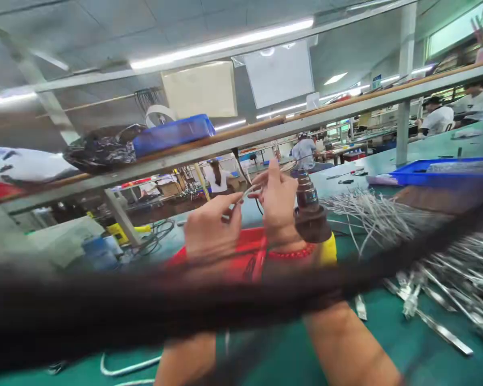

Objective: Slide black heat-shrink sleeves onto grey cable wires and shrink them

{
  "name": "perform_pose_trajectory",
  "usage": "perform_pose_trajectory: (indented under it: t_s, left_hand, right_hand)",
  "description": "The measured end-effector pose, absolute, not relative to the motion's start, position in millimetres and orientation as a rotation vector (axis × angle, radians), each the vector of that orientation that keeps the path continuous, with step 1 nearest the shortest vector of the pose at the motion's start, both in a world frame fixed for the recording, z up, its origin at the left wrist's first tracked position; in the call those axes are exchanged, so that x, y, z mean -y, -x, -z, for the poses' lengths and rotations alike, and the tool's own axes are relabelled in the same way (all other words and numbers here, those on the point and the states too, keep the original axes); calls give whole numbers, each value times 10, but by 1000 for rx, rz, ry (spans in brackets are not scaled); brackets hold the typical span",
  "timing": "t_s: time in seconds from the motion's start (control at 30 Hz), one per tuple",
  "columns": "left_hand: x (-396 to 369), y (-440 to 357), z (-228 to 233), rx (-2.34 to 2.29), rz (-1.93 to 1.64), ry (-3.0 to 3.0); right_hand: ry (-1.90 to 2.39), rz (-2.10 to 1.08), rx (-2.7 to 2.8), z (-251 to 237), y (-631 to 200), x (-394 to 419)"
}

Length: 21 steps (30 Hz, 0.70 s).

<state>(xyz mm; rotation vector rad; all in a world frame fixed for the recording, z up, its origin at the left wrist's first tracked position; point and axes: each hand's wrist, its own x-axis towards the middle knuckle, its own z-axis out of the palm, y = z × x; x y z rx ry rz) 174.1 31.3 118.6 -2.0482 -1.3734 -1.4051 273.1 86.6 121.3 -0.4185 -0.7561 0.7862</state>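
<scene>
A thin whitish cable (247, 192) spans the gap between my two hands, held up above a red bin (251, 254). My left hand (213, 222) pinches one end between thumb and forefinger. My right hand (277, 198), with a red beaded bracelet at the wrist, has its fingers closed around the other part. What lies inside the right fingers is partly hidden. Just behind the right wrist stands a dark, stepped, bottle-like object (308, 195) with yellow at its base. A blurred dark band crosses the view in front of both forearms.
A heap of white cables with metal-ended connectors (410, 236) covers the right of the green bench (273, 354). Behind it sits a blue tray (438, 172). A shelf rail (241, 140) runs overhead, carrying a blue bin (175, 134). Several people sit in the background.
</scene>
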Motion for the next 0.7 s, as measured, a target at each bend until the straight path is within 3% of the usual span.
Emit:
perform_pose_trajectory:
  t_s: [0.17, 0.47, 0.7]
  left_hand:
    - [-362, -1747, -1166, 1318, 1406, 2085]
    - [-329, -1685, -1196, 1363, 1489, 2033]
    - [-287, -1738, -1229, 1516, 1401, 2070]
  right_hand:
    - [377, -797, 757, -1267, -2765, -857]
    - [178, -1094, 584, -1365, -2603, -634]
    - [115, -960, 584, -1284, -2494, -668]
